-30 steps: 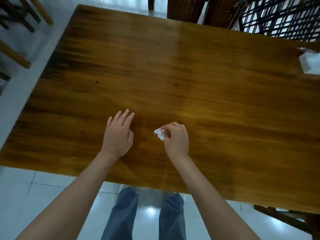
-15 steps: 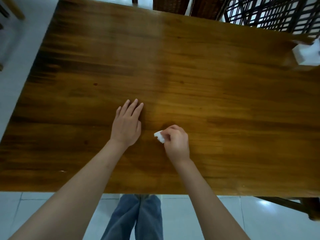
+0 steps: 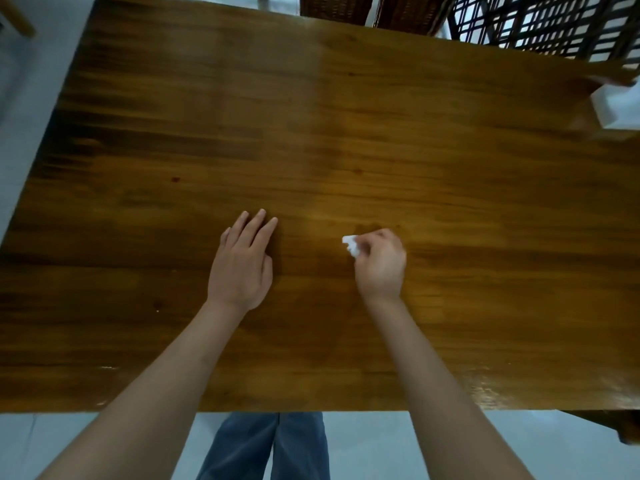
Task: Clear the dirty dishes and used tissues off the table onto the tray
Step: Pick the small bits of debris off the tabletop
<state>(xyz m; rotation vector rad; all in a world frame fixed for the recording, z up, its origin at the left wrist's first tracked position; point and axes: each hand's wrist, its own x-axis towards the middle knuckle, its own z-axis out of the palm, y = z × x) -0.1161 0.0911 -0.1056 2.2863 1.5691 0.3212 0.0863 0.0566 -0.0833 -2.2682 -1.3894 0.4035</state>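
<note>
Wooden table (image 3: 346, 133): filled most of the frame; no dishes and no tray showed anywhere in view.
Tissue scrap (image 3: 350, 245): white, crumpled, centre of frame, just right of middle; pinched at the fingertips of the right hand.
Right hand (image 3: 381, 265): curled round the scrap, resting low on the tabletop as it had a second before.
Left hand (image 3: 242, 268): flat, fingers straight and together, palm down beside the right; it had slid slightly up the frame.
White object (image 3: 616, 105): right edge, blurred; possibly a tissue box.
Change: small; grip held, no lift yet.
Judgement: the scrap appeared secured; carrying it to the unseen tray remained.
</note>
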